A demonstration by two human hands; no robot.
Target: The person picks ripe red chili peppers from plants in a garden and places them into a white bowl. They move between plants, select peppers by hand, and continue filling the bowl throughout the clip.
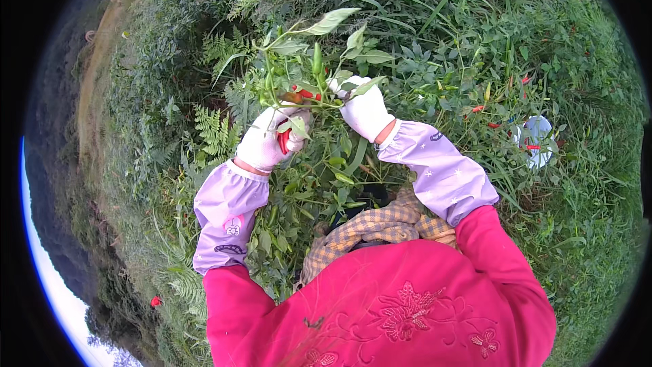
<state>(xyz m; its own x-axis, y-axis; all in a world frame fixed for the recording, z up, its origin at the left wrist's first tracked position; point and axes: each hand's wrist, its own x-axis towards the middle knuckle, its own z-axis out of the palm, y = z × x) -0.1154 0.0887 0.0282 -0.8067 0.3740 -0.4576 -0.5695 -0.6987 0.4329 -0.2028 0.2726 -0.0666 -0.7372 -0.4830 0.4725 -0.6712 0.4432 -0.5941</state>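
My left hand point(265, 140), in a white glove, is closed around several red chili peppers point(283, 141) that show between its fingers. Its fingertips also touch a chili plant branch point(326, 105). On the other side, my right hand point(365, 112), gloved in white too, pinches the same branch near its leaves, which partly cover the fingers. Between the two hands hang red chilies point(307, 94) and an orange-brown one point(291, 97). An upright green chili point(317, 59) stands just above them on the branch.
Chili plants with green pods point(344, 178) grow below my hands. A white bucket point(540, 127) sits among the plants at right, a red chili showing against it. Ferns point(216, 125) grow at left. A checked cloth point(351, 237) is at my waist.
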